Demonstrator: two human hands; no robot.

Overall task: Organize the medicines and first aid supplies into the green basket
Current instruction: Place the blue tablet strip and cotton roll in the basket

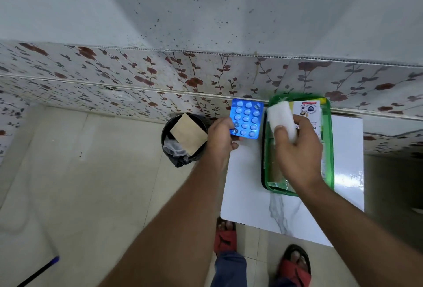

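Note:
The green basket [329, 149] stands on a white marble-patterned table [247, 186] near the tiled wall. A white and yellow medicine box [307, 109] lies inside it at the far end. My right hand [299, 149] hovers over the basket, gripping a white gauze roll [280, 117]. To the left of the basket, my left hand [220, 136] holds up a blue blister pack of white tablets [247, 117] by its lower left corner.
A black waste bin [183, 140] with a brown paper piece and a plastic bag stands on the floor left of the table. A floral tiled wall [137, 76] runs behind. My feet in red sandals [295, 268] are below the table edge. A dark stick with a blue tip [39, 273] lies at lower left.

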